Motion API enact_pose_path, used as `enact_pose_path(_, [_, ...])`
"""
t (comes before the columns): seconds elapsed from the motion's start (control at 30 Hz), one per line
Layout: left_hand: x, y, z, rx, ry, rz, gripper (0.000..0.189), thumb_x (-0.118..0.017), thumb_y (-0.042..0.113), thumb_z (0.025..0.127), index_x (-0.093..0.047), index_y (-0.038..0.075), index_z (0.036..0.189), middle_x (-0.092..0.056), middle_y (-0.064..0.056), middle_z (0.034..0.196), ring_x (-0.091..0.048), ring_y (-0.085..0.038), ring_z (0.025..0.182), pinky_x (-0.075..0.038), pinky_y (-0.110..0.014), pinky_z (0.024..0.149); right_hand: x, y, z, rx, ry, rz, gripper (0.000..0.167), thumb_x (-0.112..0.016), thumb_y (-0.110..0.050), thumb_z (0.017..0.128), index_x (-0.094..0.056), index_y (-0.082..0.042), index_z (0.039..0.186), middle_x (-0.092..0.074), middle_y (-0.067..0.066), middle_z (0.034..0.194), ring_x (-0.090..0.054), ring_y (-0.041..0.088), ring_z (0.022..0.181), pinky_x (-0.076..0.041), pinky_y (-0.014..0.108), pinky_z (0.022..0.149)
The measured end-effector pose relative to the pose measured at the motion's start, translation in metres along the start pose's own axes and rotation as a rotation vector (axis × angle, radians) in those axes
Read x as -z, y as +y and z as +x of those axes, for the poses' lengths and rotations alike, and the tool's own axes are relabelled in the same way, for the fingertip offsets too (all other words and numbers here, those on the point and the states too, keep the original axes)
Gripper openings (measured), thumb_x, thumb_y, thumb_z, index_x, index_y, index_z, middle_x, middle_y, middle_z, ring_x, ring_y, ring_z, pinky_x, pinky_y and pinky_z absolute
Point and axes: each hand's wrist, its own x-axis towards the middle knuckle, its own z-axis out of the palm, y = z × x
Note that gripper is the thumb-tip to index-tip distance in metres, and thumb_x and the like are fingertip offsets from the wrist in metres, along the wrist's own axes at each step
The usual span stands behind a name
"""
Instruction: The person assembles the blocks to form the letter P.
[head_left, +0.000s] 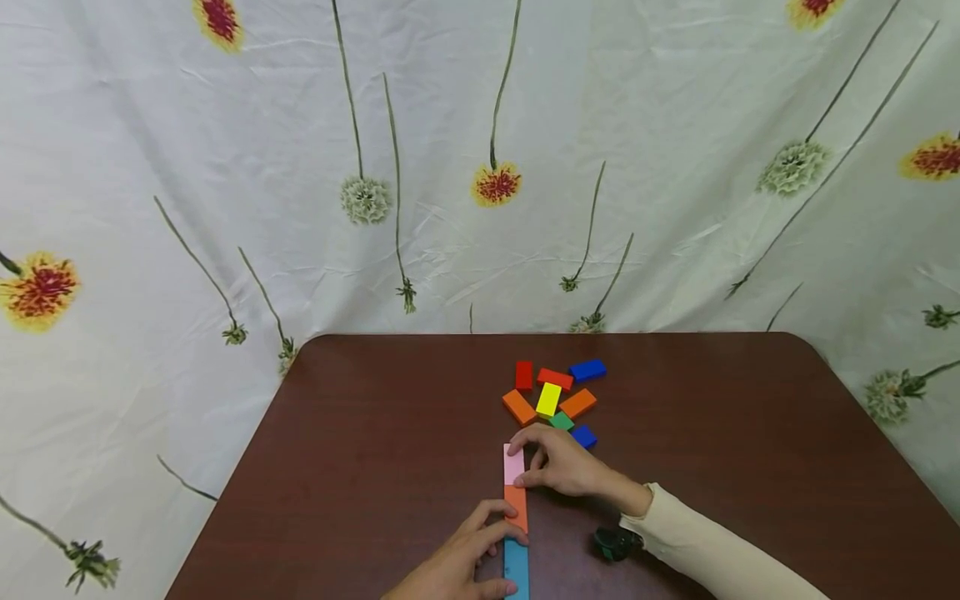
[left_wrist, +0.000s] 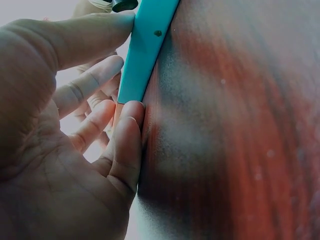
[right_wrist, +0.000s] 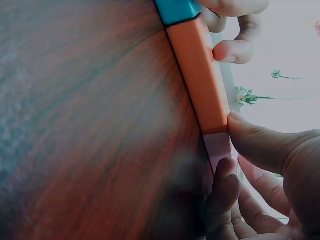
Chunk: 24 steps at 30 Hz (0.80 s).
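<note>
Right across the middle of the near part of the table, three flat blocks lie end to end in a straight line running away from the person: a light blue block nearest, then an orange block, then a pink block at the far end. The right hand comes in from the side with thumb and index finger bent and slightly parted, pinching the pink block; the thumb sits close to where pink meets orange. The left hand has its fingers spread a little and bent over the row, its thumb against the light blue block and its fingertips around the joint with the orange one, so it grips lightly there. Neighbouring ends in the row appear to touch. Just beyond the right hand lies a loose cluster: a yellow block, a green block, two red blocks, two blue blocks and two more orange ones, turned at various angles. Below the cream sleeve hangs a small black object, too dark to make out. Behind the table hangs a pale flowered cloth
</note>
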Motion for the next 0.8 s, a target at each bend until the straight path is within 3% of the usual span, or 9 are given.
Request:
enact_pose_path(0.13, [0.000,0.003,-0.001,0.027,-0.007,-0.032,0.037,-0.067,0.031,0.097,-0.058,0.019,0.131,-0.032,-0.012,0.146,-0.045,-0.005,0.102,-0.043,-0.023,0.086,0.000,-0.001,-0.001,-0.023,-0.010,0.014,0.033,-0.081,-0.015,0.086,-0.066,-0.008,0.114,-0.059,0.012,0.125,-0.062,0.007,0.068,-0.052,0.023,0.064])
enact_pose_path(0.4, [0.000,0.001,0.000,0.024,0.001,-0.008,0.037,-0.068,0.031,0.096,-0.059,0.019,0.130,-0.033,-0.012,0.145,-0.046,-0.004,0.102,-0.044,-0.023,0.086,0.001,-0.003,-0.001,-0.041,-0.038,0.020,0.034,-0.079,-0.015,0.088,-0.065,-0.008,0.118,-0.057,0.011,0.124,-0.062,0.009,0.070,-0.051,0.023,0.064])
enact_pose_path(0.8, [-0.001,-0.003,0.000,-0.025,0.012,0.028,0.037,-0.068,0.031,0.096,-0.058,0.016,0.128,-0.035,-0.014,0.143,-0.047,-0.003,0.101,-0.046,-0.023,0.086,0.011,-0.006,0.001,-0.008,-0.105,-0.006,0.040,-0.076,-0.016,0.090,-0.061,-0.005,0.126,-0.061,0.010,0.115,-0.064,0.007,0.069,-0.052,0.023,0.066])
